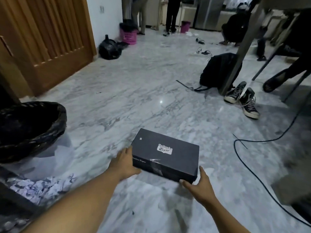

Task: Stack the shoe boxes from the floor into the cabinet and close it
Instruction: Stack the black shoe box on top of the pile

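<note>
Clasping the shoe box (165,153) at 6 o'clock just above the floor (134,98), the left hand (125,163) grips its 9 o'clock end and the right hand (198,185) its 5 o'clock corner. Seemingly early: no cabinet in view, so stacking and closing remain.

The left hand (125,163) and right hand (200,185) grip opposite ends of a black shoe box (165,153) over the marble floor (143,84), with a black-lined bin (32,130) at left and sneakers (242,100) at right

shoe box (164,153) lid label — "Onitsuka Tiger", side print seemingly the same
</note>
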